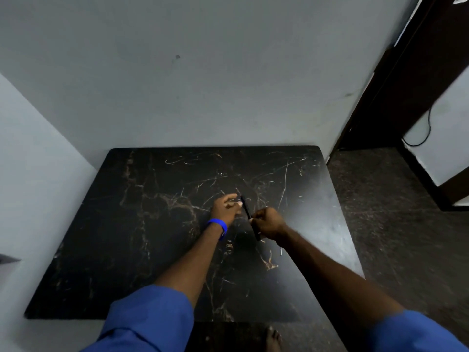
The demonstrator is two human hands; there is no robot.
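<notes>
Black slim stick (246, 210), blurred against marble table (152, 224); kind unclear. Right hand (267, 223) grips and hides its middle. Left hand (225, 207) pinches its far end.

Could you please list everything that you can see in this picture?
table: one, black with brown veins, against the grey wall
thin stick: one, dark, held over the table
small metal piece: one, silvery, on the table by the right forearm
door frame: one, dark brown, far right
cable: one, black, on the wall at right
wristband: one, blue, left wrist
sleeves: two, blue, bottom edge
foot: one, bare, below the table
left grip: one, pinches the stick's upper end
right grip: one, holds its lower part
</notes>
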